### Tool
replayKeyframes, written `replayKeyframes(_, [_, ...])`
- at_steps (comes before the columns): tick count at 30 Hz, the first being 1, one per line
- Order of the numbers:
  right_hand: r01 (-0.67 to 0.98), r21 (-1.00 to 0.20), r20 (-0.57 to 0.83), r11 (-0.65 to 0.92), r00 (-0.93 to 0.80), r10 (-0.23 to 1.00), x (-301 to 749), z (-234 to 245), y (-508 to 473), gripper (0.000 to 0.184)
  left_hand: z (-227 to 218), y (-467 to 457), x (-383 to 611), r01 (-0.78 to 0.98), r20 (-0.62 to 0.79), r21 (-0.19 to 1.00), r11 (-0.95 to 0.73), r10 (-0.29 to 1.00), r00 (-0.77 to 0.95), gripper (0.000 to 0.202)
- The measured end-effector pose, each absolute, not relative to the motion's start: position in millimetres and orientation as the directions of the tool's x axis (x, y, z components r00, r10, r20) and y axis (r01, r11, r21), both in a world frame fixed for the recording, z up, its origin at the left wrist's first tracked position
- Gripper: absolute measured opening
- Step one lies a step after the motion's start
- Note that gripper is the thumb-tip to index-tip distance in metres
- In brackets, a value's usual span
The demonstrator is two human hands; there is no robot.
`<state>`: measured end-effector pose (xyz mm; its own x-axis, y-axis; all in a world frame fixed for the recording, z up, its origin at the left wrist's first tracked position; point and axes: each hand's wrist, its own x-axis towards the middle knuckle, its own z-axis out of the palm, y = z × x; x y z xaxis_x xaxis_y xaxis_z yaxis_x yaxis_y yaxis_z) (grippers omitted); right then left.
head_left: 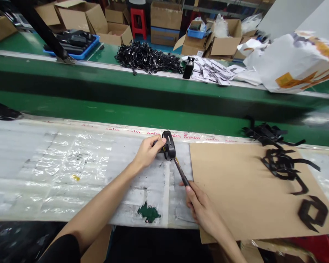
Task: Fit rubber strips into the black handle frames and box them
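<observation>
My left hand [147, 152] grips a black plastic moulded part [168, 146] above the film-covered bench, with its fingers wrapped around the part's near side. My right hand [204, 210] holds a thin dark-handled brush [181, 175] like a pen. The brush's metal-collared tip reaches the black part and touches it near its lower edge. Black cords or straps [282, 164] lie in a loose heap on a brown cardboard sheet [230, 193] to the right of my right hand. A separate black piece [311, 213] lies nearer the sheet's right side.
Clear plastic film [71, 171] with paint smears covers the bench. Beyond it runs a green conveyor [126, 109]. On the far side lie a black cable heap [146, 58], stacked papers [212, 71], a blue tray [71, 45], and several cardboard boxes [166, 25].
</observation>
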<state>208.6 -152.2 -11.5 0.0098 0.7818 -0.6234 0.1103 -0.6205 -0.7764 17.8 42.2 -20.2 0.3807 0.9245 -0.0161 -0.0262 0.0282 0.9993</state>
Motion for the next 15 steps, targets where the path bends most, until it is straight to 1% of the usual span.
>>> replayKeyframes(1, [0.123,-0.773,-0.626,-0.622,0.008,0.780,210,-11,-150,0.065,-21,44,17,-0.029,-0.011,0.999,0.025,0.909,0.416,0.056])
replayKeyframes(3, [0.129,-0.769,-0.630,-0.626,0.009,0.776,212,-12,-148,0.066,-23,45,16,-0.036,0.019,0.999,-0.004,0.905,0.424,0.057])
replayKeyframes(8, [0.083,-0.795,-0.595,-0.600,0.084,0.800,226,-8,-151,0.061,-34,42,24,-0.119,0.052,0.993,-0.016,0.952,0.302,0.058])
replayKeyframes(10, [0.026,-0.830,-0.548,-0.558,0.150,0.823,232,-2,-153,0.055,-37,40,26,-0.117,0.067,0.993,-0.034,0.954,0.292,0.056])
replayKeyframes(13, [-0.088,-0.901,-0.431,-0.424,0.268,0.861,233,2,-155,0.046,-35,39,27,-0.112,0.091,0.992,-0.060,0.952,0.293,0.054])
replayKeyframes(14, [-0.103,-0.909,-0.417,-0.405,0.281,0.865,231,2,-155,0.045,-33,38,26,-0.109,0.096,0.992,-0.067,0.952,0.290,0.053])
replayKeyframes(15, [-0.091,-0.902,-0.431,-0.423,0.262,0.863,228,0,-155,0.046,-31,38,26,-0.103,0.101,0.992,-0.074,0.952,0.290,0.052])
